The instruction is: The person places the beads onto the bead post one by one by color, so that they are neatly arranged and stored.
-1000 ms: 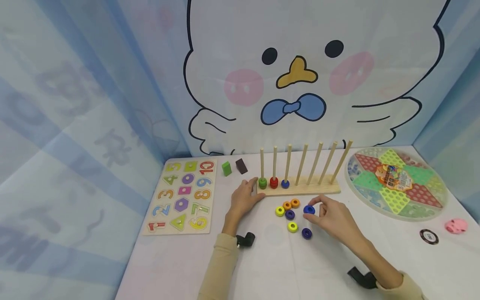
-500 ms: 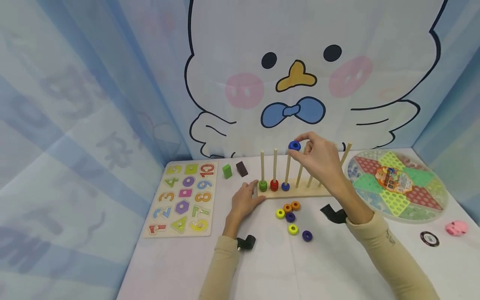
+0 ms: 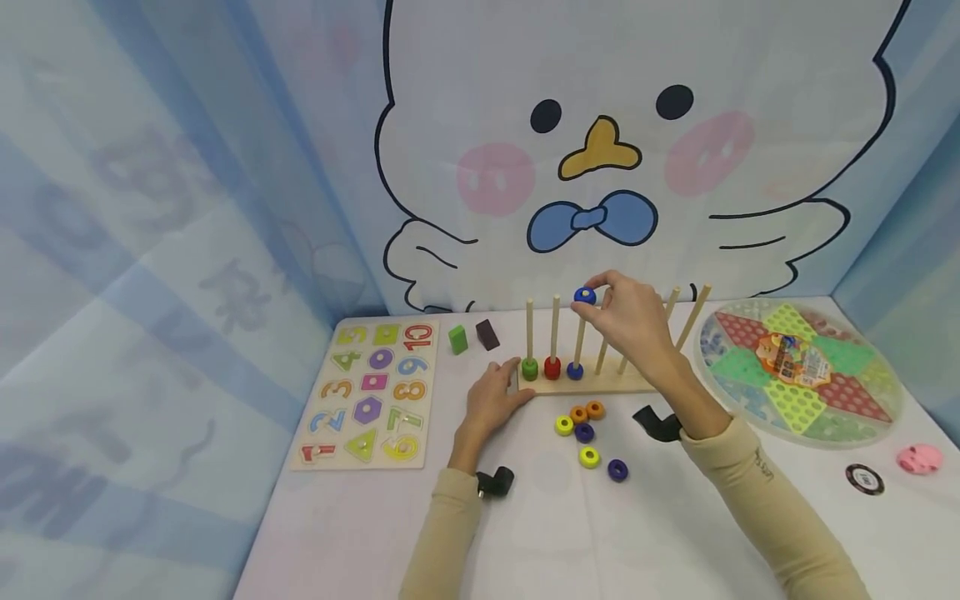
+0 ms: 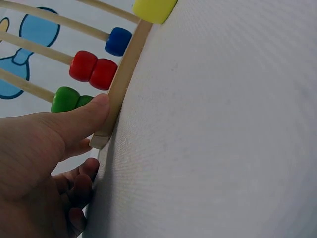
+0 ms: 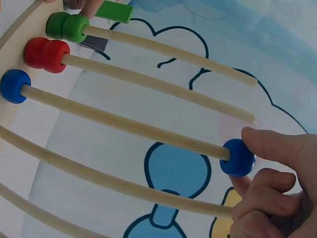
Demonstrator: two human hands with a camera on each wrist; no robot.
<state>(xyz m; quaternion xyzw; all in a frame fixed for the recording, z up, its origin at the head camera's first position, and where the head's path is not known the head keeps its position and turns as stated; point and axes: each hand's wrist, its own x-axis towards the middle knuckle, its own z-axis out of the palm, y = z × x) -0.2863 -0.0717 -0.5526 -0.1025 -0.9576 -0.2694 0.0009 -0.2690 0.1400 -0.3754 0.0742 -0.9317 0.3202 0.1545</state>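
My right hand (image 3: 633, 321) pinches a blue ring bead (image 3: 585, 296) at the top of the third peg. The peg's tip sits in the bead's hole in the right wrist view. At the bottom of that same peg is another blue bead (image 5: 15, 86). Two red beads (image 5: 47, 54) are stacked on the second peg and two green beads (image 5: 67, 27) on the first. My left hand (image 3: 491, 398) holds the left end of the wooden peg stand (image 3: 555, 387), its thumb on the base in the left wrist view. The right hand hides parts of the right-hand pegs.
Loose yellow (image 3: 588, 457), orange (image 3: 595, 409) and purple beads (image 3: 618, 470) lie before the stand. A number puzzle board (image 3: 360, 396), a green block (image 3: 457, 339) and a dark block (image 3: 487, 334) are left. Right are a round game board (image 3: 798, 371), a chip (image 3: 865, 479) and a pink pig (image 3: 919, 458).
From the table in front, my right hand has lifted the blue bead up and left to the third peg's top, and now fits it over the tip. My left hand stays put.
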